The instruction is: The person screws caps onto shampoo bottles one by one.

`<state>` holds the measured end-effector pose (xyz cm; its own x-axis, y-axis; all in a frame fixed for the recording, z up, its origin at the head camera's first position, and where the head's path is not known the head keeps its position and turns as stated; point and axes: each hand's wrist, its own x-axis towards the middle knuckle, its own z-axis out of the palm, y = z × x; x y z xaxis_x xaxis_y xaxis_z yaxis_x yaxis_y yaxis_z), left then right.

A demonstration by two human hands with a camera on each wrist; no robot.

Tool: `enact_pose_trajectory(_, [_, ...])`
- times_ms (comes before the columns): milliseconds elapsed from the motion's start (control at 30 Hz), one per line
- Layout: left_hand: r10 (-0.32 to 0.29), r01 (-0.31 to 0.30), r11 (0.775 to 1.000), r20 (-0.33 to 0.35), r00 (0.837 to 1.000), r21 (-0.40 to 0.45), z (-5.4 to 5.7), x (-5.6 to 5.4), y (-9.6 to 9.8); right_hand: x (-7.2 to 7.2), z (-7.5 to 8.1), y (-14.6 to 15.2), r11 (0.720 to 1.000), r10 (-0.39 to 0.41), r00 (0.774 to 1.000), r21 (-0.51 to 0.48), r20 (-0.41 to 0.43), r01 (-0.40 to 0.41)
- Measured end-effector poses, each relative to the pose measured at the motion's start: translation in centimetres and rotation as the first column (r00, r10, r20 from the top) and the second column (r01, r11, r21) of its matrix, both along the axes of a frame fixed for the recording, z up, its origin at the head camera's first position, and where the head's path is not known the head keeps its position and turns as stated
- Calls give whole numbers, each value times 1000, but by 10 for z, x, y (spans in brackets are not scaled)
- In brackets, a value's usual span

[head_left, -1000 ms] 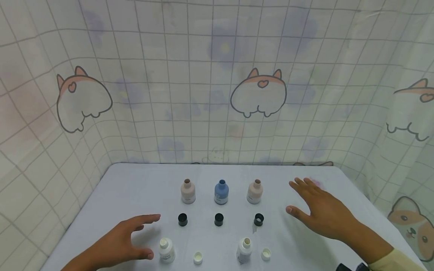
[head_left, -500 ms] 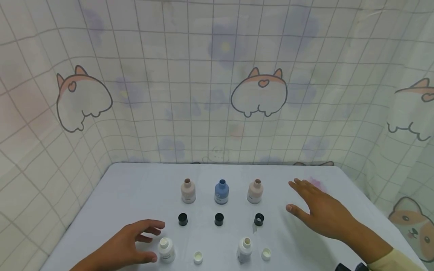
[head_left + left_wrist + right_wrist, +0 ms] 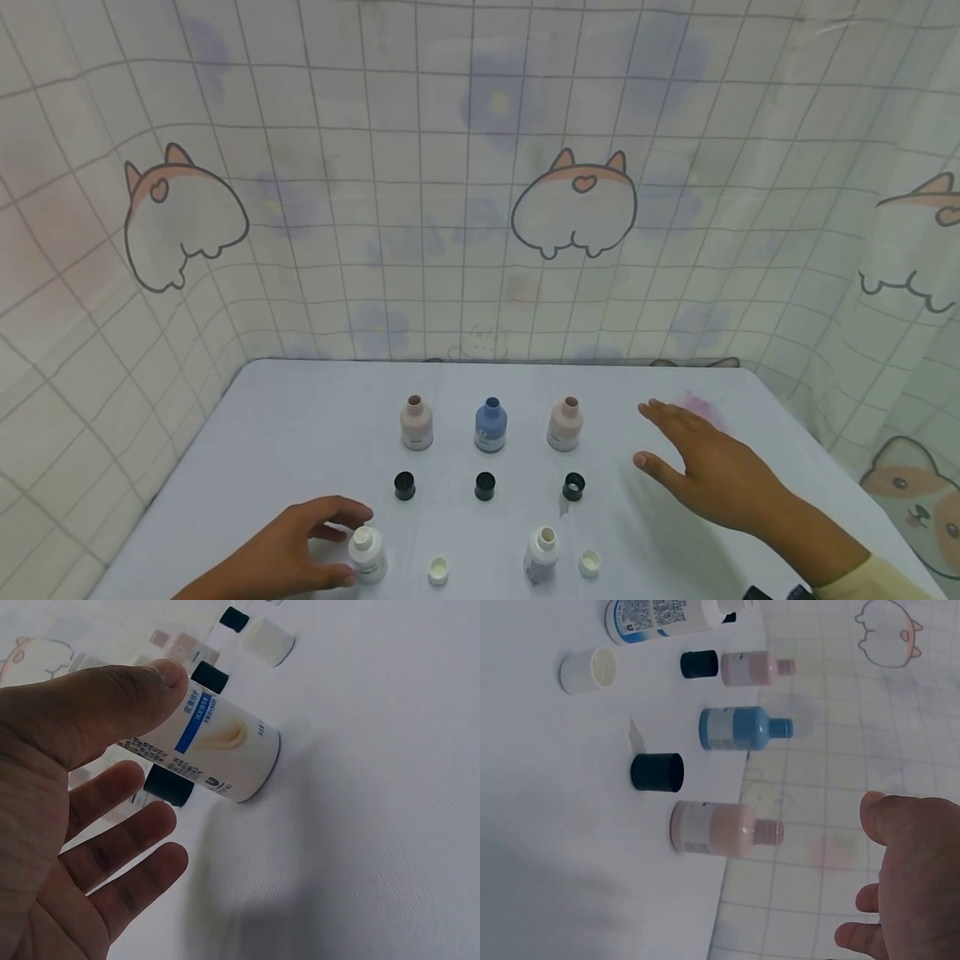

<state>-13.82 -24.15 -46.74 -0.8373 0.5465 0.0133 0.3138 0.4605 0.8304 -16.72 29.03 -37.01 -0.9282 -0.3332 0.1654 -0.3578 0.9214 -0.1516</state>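
Observation:
My left hand (image 3: 288, 546) is curved beside a small white bottle (image 3: 369, 560) at the front left, thumb on the near side and fingers on the far side. In the left wrist view the thumb (image 3: 161, 690) overlaps this labelled bottle, while three fingers are spread apart below it. The bottle stands upright, a loose white cap (image 3: 438, 571) to its right. Over the right part of the table, my right hand (image 3: 705, 467) is held palm down, fingers extended and holding nothing. Nearest to it are a pale pink bottle (image 3: 565, 428) and a black cap (image 3: 573, 487).
Another white bottle (image 3: 541, 560) stands front right with a white cap (image 3: 589, 563) beside it. Behind are a blue bottle (image 3: 491, 429) and a second pink bottle (image 3: 416, 427), with black caps (image 3: 485, 487) (image 3: 405, 486) before them. A patterned curtain (image 3: 450, 208) surrounds the white table (image 3: 300, 417).
My left hand has moved right and slightly toward me, up to the front left white bottle, its fingers bending more. My right hand has stayed almost still.

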Motion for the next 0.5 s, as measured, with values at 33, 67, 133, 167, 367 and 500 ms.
enact_pose_trajectory(33, [4,-4,1000,5,1000,-5,0,0,0,0,0,0,1000,0,1000,-6,0,0])
enact_pose_trajectory(67, [9,-9,1000,14,1000,-9,1,1,1,0,0,-1,1000,-1,1000,-9,0,1])
enact_pose_trajectory(133, [15,-15,1000,26,1000,-13,1,1,2,1,0,-1,1000,-2,1000,-18,2,2])
enact_pose_trajectory(167, [18,-18,1000,30,999,-14,1,2,2,1,0,-1,1000,-5,1000,-23,4,5])
enact_pose_trajectory(367, [12,-12,1000,33,999,-4,-1,2,3,2,1,-4,999,-13,1000,-46,19,14])
enact_pose_trajectory(500, [-7,6,1000,53,999,18,-3,0,5,5,1,-5,997,-16,999,-77,37,19])
